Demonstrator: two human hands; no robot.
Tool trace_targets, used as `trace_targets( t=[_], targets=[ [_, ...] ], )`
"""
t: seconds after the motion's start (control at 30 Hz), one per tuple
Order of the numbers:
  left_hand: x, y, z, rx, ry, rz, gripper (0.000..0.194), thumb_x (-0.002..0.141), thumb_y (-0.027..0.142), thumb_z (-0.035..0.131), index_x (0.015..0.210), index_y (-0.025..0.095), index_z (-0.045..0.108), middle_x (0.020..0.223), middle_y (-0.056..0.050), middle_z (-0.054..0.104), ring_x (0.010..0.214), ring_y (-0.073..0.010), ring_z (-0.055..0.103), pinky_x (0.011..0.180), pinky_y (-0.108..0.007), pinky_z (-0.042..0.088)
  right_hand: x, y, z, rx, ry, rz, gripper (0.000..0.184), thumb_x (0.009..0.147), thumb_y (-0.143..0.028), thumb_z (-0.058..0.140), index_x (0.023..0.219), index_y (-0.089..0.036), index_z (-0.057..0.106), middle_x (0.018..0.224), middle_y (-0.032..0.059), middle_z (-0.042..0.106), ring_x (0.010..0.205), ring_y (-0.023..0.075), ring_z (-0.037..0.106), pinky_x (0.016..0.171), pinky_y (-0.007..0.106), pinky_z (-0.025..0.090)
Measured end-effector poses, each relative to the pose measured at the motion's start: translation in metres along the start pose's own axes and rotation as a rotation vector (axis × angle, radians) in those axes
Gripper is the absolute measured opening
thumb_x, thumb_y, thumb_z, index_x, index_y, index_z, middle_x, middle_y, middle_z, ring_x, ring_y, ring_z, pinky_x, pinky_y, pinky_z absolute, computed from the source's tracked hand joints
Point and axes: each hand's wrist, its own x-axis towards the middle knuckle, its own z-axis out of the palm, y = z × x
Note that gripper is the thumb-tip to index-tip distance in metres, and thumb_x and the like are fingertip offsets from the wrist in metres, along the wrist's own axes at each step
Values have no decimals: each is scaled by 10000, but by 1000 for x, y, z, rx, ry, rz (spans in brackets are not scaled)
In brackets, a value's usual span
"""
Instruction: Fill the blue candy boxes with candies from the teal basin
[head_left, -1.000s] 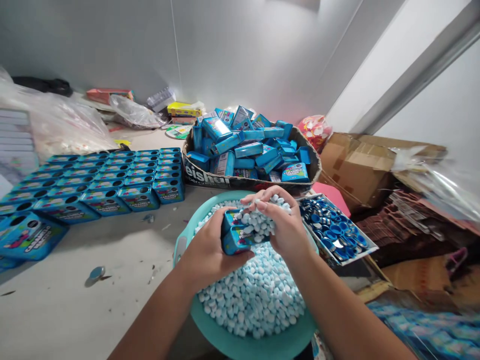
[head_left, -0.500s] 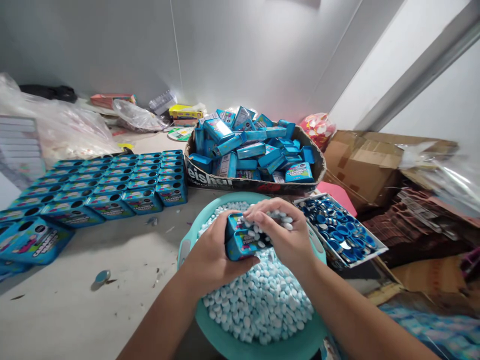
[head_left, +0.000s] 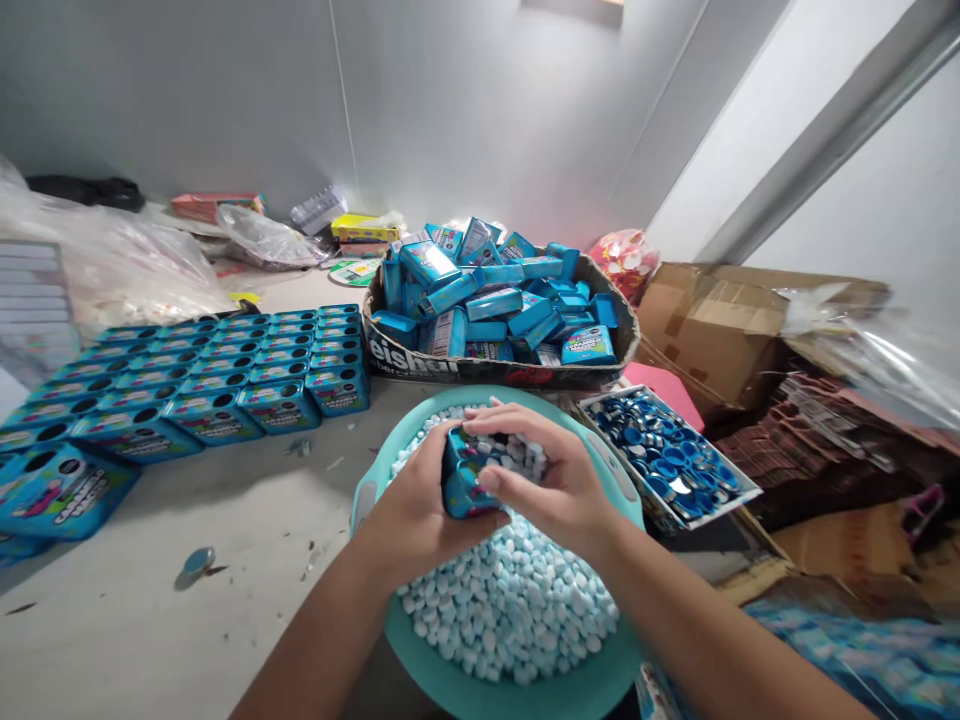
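My left hand (head_left: pixel 409 515) is wrapped around a pair of small blue candy tins (head_left: pixel 459 485), held side by side over a teal basin (head_left: pixel 411 668). A heap of white and pale blue candies (head_left: pixel 517 600) fills much of the basin. Curled against the tins from the right, my right hand (head_left: pixel 574 490) cups several candies (head_left: pixel 529 455) in its palm. Its fingertips and thumb touch the tops of the tins. The tins' openings are mostly hidden behind these fingers.
Rows of upright blue tins (head_left: pixel 217 410) stand at left. Behind the basin, a cut-down carton (head_left: pixel 480 372) holds loose tins. A white tray (head_left: pixel 705 520) of blue caps sits at right, near cardboard boxes (head_left: pixel 712 310). One loose cap (head_left: pixel 199 561) lies on the table (head_left: pixel 262 520).
My right hand has shifted slightly left and its thumb has come across the front tin. The candies sit deeper in the palm. The whole view has moved slightly.
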Motion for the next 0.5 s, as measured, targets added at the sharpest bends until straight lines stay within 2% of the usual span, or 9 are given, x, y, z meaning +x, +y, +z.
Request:
trace_targets(
  t=[0.1, 0.17, 0.23, 0.27, 0.33, 0.4, 0.43, 0.5],
  targets=[
    [-1, 1, 0, -8, -20, -11, 759, 809, 400, 831, 1453, 330, 434, 1470, -38, 570, 1320, -284, 585, 1070, -389, 514, -6, -2, -4, -22, -96, 19, 447, 936, -575, 705, 1308, -329, 707, 1414, 73, 658, 1375, 316, 560, 1180, 501, 408],
    [-1, 0, 2, 21, -10, -50, 829, 785, 426, 850, 1478, 319, 409, 1473, -62, 569, 1322, -317, 583, 1077, -432, 514, -10, -3, -6, -51, -172, 50, 580, 980, -721, 512, 1427, -369, 627, 1532, 46, 574, 1491, 335, 434, 1277, 567, 229],
    [-2, -1, 4, 50, 20, -70, 861, 769, 439, 861, 1483, 307, 399, 1471, -84, 567, 1328, -342, 579, 1093, -465, 504, -12, -5, -10, -76, -207, 68, 665, 1012, -766, 301, 1509, -396, 541, 1591, 4, 516, 1553, 321, 337, 1312, 575, 61],
    [-2, -2, 4, 56, 29, -73, 855, 764, 444, 862, 1473, 301, 406, 1466, -91, 568, 1327, -348, 579, 1097, -471, 502, -12, -6, -13, -92, -195, 84, 687, 1022, -763, 229, 1535, -401, 508, 1610, -14, 491, 1569, 306, 307, 1316, 564, 26],
    [-3, -4, 5, 61, 36, -73, 817, 764, 446, 858, 1440, 293, 426, 1443, -97, 579, 1309, -346, 591, 1087, -465, 509, -13, -4, -24, -152, -125, 173, 689, 1038, -737, 195, 1559, -384, 478, 1636, -19, 454, 1577, 287, 291, 1320, 549, 68],
    [-4, -5, 6, 61, 47, -76, 792, 768, 452, 853, 1420, 299, 429, 1404, -93, 598, 1271, -333, 614, 1061, -456, 522, -13, 1, -41, -288, -110, 347, 723, 1028, -743, 266, 1547, -303, 511, 1618, 46, 478, 1545, 314, 353, 1297, 567, 187],
    [-4, -6, 6, 61, 56, -78, 784, 773, 453, 847, 1417, 305, 425, 1387, -88, 606, 1252, -326, 624, 1048, -455, 528, -15, 5, -50, -383, -170, 454, 772, 1004, -767, 312, 1526, -248, 542, 1598, 97, 498, 1522, 343, 385, 1277, 585, 236],
    [-5, -6, 6, 71, 74, -82, 771, 783, 451, 836, 1415, 315, 416, 1364, -81, 616, 1234, -320, 631, 1039, -463, 529, -19, 14, -64, -574, -409, 643, 899, 938, -836, 375, 1517, -172, 554, 1600, 181, 473, 1518, 400, 372, 1258, 622, 255]
  ],
)
